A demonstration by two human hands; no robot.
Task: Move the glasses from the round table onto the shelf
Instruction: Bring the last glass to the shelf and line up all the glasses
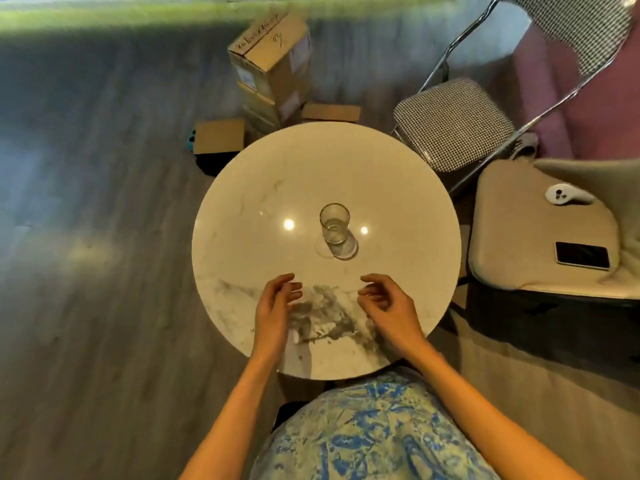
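Observation:
One clear drinking glass point(334, 224) stands upright near the middle of the round white marble table point(242, 202). My left hand point(275, 306) and my right hand point(388, 306) hover over the near part of the table, side by side, a short way in front of the glass. Both hands hold nothing, with their fingers loosely curled and apart. No shelf is in view.
A stack of cardboard boxes point(273, 64) and flat boxes point(219, 136) lie on the wooden floor beyond the table. A checked folding chair point(453, 123) stands at the back right. To the right, a beige cushion point(519, 237) carries a phone point(582, 255) and a white controller point(564, 195).

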